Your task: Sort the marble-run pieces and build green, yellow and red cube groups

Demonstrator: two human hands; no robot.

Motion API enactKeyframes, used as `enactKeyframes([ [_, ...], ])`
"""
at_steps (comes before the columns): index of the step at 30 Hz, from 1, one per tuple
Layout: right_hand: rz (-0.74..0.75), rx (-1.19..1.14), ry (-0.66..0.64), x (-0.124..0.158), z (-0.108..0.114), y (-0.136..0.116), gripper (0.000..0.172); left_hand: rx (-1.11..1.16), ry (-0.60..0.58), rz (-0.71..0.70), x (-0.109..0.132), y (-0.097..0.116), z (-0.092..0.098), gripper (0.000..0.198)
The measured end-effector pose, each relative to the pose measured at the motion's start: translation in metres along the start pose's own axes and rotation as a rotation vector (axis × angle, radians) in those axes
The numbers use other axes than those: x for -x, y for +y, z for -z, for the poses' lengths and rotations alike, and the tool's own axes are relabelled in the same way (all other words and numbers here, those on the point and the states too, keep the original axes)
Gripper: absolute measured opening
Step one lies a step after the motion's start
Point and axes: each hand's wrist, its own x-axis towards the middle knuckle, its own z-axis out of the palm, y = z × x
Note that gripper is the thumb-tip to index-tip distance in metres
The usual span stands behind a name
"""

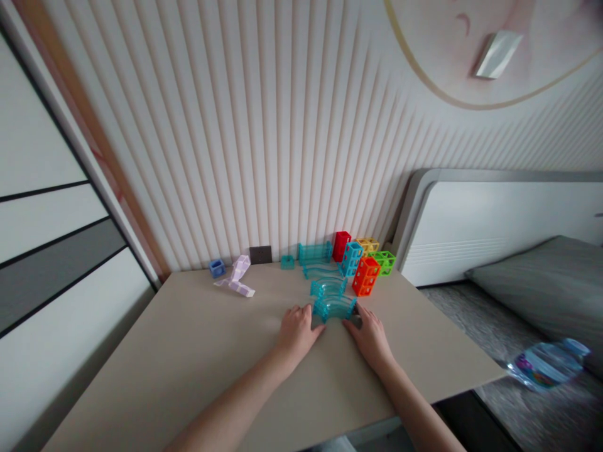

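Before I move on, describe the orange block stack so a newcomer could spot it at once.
On the beige tabletop, near the white headboard, find the cluster of colourful blocks. The upright orange block stack stands at its near edge, just beyond the right hand. It alone is orange; the blocks behind it are blue, red, yellow and green.

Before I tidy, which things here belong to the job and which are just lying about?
Seemingly part of it:
- teal curved piece between left hand and right hand
- matching teal pieces behind, perhaps coloured blocks

Apparently lying about:
- checked lilac-and-white object
- plastic bottle; pillow
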Motion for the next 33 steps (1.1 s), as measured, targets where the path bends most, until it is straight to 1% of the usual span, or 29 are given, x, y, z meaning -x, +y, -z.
enactKeyframes([
  [3, 0.007, -0.010, -0.002, -0.001, -0.001, 0.002, 0.050, -0.006, 0.029, -0.020, 0.003, -0.012, 0.007, 0.031],
  [6, 0.000, -0.015, 0.006, -0.003, -0.003, 0.003, 0.054, -0.011, 0.085, -0.024, -0.001, -0.038, 0.019, 0.030],
  [10, -0.005, -0.035, 0.023, -0.001, -0.005, 0.005, 0.066, -0.057, 0.193, 0.037, -0.014, -0.093, 0.039, 0.022],
  [13, 0.000, -0.075, 0.091, 0.009, -0.006, 0.006, 0.074, -0.104, 0.260, 0.120, -0.020, -0.139, 0.049, 0.022],
  [14, 0.003, -0.091, 0.133, 0.014, -0.006, 0.005, 0.073, -0.121, 0.276, 0.153, -0.021, -0.154, 0.052, 0.022],
  [16, 0.030, -0.129, 0.248, 0.026, -0.003, 0.001, 0.063, -0.154, 0.290, 0.213, -0.022, -0.183, 0.057, 0.024],
  [18, 0.120, -0.160, 0.347, 0.040, 0.002, -0.009, 0.047, -0.186, 0.283, 0.263, -0.025, -0.211, 0.063, 0.029],
  [19, 0.190, -0.163, 0.368, 0.046, 0.006, -0.015, 0.040, -0.202, 0.273, 0.287, -0.027, -0.224, 0.066, 0.033],
  [21, 0.356, -0.158, 0.372, 0.057, 0.012, -0.029, 0.032, -0.227, 0.238, 0.327, -0.032, -0.249, 0.070, 0.041],
  [23, 0.513, -0.156, 0.326, 0.062, 0.017, -0.041, 0.032, -0.240, 0.181, 0.344, -0.038, -0.269, 0.073, 0.049],
  [25, 0.606, -0.170, 0.277, 0.062, 0.020, -0.050, 0.033, -0.241, 0.128, 0.352, -0.044, -0.285, 0.071, 0.056],
  [28, 0.614, -0.194, 0.258, 0.060, 0.021, -0.055, 0.031, -0.233, 0.079, 0.372, -0.050, -0.298, 0.063, 0.057],
  [30, 0.590, -0.200, 0.253, 0.059, 0.021, -0.054, 0.030, -0.225, 0.069, 0.389, -0.053, -0.302, 0.057, 0.051],
  [33, 0.579, -0.209, 0.229, 0.059, 0.021, -0.054, 0.029, -0.211, 0.078, 0.399, -0.055, -0.304, 0.052, 0.034],
])
